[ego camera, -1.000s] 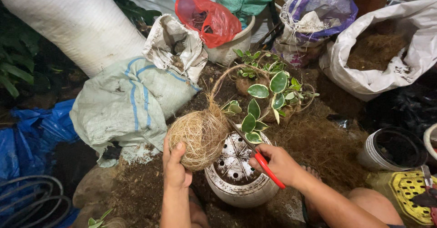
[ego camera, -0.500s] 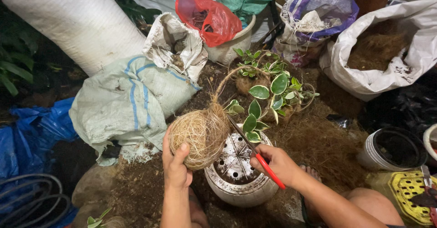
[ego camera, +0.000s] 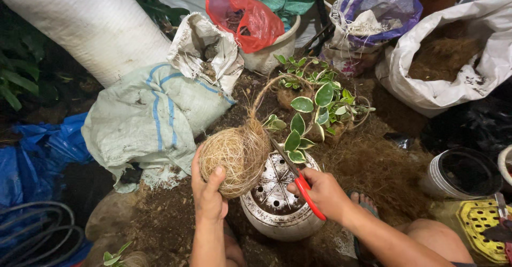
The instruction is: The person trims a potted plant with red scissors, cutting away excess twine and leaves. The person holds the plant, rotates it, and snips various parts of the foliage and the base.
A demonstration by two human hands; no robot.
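Two hands at lower centre of frame: left hand (ego camera: 209, 195) cups the coir fibre ball (ego camera: 234, 155) just left of the upturned perforated white pot (ego camera: 280, 205), right hand (ego camera: 322, 192) is closed around red-handled scissors (ego camera: 298, 176), blades angled up-left, reaching the ball's edge under the variegated plant (ego camera: 312, 112).

Red-handled scissors (ego camera: 298, 176), tan fibre ball (ego camera: 234, 157), blue-striped sack (ego camera: 154, 117).

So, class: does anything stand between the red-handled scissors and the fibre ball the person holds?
Nothing visible does. The right hand points the scissors up-left, their blades reaching the fibre ball gripped in the left hand. Plant leaves lie just right of the blades.
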